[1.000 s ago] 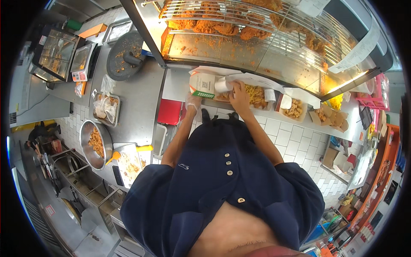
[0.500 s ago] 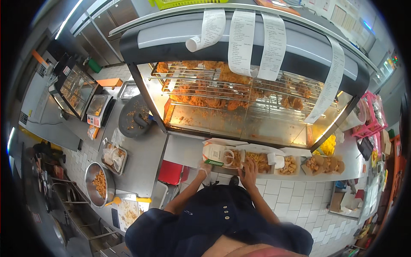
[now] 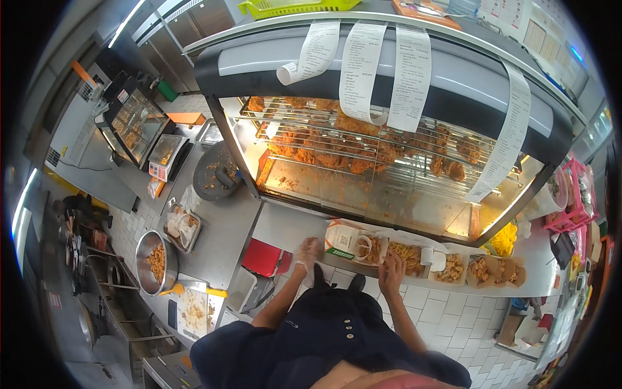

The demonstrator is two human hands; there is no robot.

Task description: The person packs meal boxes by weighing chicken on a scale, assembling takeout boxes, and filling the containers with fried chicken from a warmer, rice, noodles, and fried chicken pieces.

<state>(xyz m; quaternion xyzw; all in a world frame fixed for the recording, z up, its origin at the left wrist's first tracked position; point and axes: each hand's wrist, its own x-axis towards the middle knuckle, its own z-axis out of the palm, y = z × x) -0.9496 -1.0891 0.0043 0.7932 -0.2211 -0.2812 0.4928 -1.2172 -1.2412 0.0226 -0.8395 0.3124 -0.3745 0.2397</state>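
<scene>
A row of paper food boxes lies along the steel counter in front of me. My left hand, in a clear plastic glove, hovers beside the leftmost box's printed white lid; its fingers are apart and hold nothing. That box holds fried pieces and a small round cup. My right hand is at the front edge of the neighbouring box of yellowish fried food, fingers loosely bent, with nothing visible in them. Further right are a box of fried chunks and brown paper boxes of fried pieces.
A glass warming cabinet with fried chicken on racks stands behind the boxes, paper receipts hanging over it. Leftward are a steel bowl of fried bits, a tray, a dark round pan and a red bin.
My left hand has come away from the leftmost box. My right hand has drawn back slightly toward me from the box's food. The whole view has shifted a little.
</scene>
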